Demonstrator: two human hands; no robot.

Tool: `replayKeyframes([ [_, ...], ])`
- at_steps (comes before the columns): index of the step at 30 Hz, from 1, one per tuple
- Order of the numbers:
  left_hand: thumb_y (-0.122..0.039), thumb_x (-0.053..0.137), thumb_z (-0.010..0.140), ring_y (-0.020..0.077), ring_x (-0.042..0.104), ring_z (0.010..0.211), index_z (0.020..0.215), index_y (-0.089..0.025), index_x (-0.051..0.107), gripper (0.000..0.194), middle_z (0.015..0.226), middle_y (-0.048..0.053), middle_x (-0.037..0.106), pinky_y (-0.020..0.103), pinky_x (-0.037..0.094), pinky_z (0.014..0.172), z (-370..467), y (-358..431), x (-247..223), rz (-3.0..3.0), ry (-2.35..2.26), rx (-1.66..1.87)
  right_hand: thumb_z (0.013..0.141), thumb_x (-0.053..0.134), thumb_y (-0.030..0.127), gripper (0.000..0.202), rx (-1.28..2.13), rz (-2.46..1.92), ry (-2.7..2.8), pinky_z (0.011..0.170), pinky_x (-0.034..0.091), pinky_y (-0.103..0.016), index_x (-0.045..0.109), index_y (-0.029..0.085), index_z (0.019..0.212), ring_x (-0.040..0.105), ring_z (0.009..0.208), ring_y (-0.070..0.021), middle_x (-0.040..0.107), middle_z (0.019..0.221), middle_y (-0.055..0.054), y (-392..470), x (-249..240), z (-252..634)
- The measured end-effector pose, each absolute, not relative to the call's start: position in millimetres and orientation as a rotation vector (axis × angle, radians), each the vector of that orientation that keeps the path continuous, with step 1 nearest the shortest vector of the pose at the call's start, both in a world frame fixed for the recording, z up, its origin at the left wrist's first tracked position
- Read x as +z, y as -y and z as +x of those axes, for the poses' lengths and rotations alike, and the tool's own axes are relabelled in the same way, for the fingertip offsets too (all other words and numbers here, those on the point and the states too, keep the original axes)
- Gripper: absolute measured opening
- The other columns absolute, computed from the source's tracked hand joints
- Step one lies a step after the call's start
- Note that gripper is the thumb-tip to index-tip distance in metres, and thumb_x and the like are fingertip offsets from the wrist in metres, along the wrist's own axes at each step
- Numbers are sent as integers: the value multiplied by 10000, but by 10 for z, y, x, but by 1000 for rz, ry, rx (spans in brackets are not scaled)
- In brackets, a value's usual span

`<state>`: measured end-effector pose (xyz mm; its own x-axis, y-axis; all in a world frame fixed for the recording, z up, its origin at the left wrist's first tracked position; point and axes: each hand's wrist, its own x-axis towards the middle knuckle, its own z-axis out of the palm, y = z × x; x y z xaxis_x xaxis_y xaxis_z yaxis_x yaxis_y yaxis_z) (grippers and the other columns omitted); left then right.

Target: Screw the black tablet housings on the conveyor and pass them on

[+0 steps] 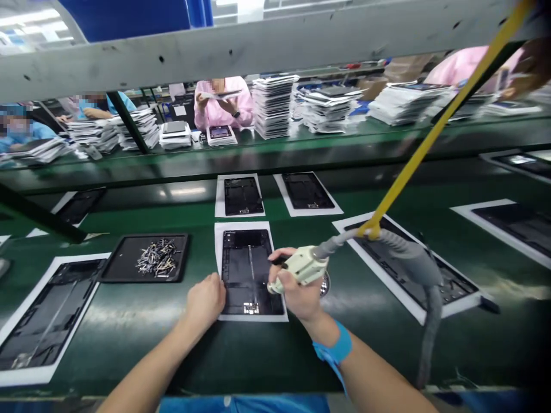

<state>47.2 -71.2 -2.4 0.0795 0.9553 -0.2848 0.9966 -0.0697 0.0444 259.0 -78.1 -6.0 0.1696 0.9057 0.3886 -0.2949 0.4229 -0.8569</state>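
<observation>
A black tablet housing (241, 275) lies on a white sheet (218, 229) in front of me, with a pale strip down its middle and a small board at its near edge. My left hand (206, 298) is closed at the housing's left edge; what its fingers hold, if anything, is hidden. My right hand (301, 287) grips a cream-coloured handheld tool (303, 265) above the housing's right side. The tool hangs from a yellow strap (422, 149) and has a grey hose. A blue band (338, 344) circles my right wrist.
Left of the housing, a black tray (124, 261) holds a heap of small parts (158, 258). Other housings on white sheets lie around, one at the left (47, 315) and one at the right (404, 264). A grey beam (258, 46) crosses overhead. People sit beyond, beside paper stacks.
</observation>
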Motion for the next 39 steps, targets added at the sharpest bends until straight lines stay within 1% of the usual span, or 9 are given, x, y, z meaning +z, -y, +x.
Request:
replayKeyframes([
  [3,-255,334,1039,281,754,869,1012,-192,587,263,943,136,761,340,512,739,401,564,40,2125,-2086,-66,884,730,311,265,863,-776,1020,432,517,-241,591,237,1098,609,537,-103,675,948,-20,740,-56,2720],
  [7,-321,393,1027,252,748,865,1028,-219,592,224,890,87,762,298,513,745,46,20,325,2069,-2149,406,862,747,314,273,817,-842,1005,423,520,-246,595,211,1063,617,537,-107,681,967,-44,714,-46,2797],
  [11,-332,406,1006,276,725,1007,1037,-167,643,291,1032,145,762,316,524,841,-473,-725,671,1902,-2402,663,857,747,325,256,788,-865,1037,417,512,-240,608,208,1037,612,527,-113,690,902,-34,705,0,2817],
  [16,-398,534,940,389,651,1172,1269,-60,611,478,1257,274,676,432,512,949,-846,-1353,806,1808,-2659,420,862,735,329,233,779,-897,1076,425,496,-237,624,202,1022,571,482,-112,646,712,15,684,58,2830],
  [21,-321,493,973,269,668,1167,1236,-192,679,348,1268,129,706,335,501,1013,-344,-1430,516,2411,-2030,101,866,728,320,212,761,-908,1074,432,490,-240,633,203,1015,566,477,-117,635,663,28,651,22,2845],
  [24,-245,515,959,240,646,1216,1273,-210,673,352,1339,115,664,317,491,1043,159,-1406,299,2690,-1615,-123,867,726,322,210,758,-924,1071,438,493,-244,639,205,1019,566,484,-119,640,672,25,651,-6,2855],
  [28,-122,552,893,246,673,1157,1210,-192,700,357,1237,143,682,326,519,998,632,-1448,136,2772,-1473,-253,870,722,324,202,757,-942,1088,444,491,-246,651,201,1014,558,477,-119,634,651,25,661,-8,2869],
  [32,-12,485,857,283,708,1076,1109,-134,716,363,1152,197,698,389,549,940,823,-1551,135,2793,-1485,-334,865,727,329,206,715,-953,1109,481,509,-261,667,203,1018,579,507,-121,658,723,6,651,-32,2885],
  [39,-24,538,833,291,726,1039,991,-154,720,274,1069,168,739,383,552,927,884,-1368,344,2810,-1410,-407,857,734,326,204,605,-986,1116,542,552,-286,678,205,1012,622,554,-136,702,806,-20,605,-71,2987],
])
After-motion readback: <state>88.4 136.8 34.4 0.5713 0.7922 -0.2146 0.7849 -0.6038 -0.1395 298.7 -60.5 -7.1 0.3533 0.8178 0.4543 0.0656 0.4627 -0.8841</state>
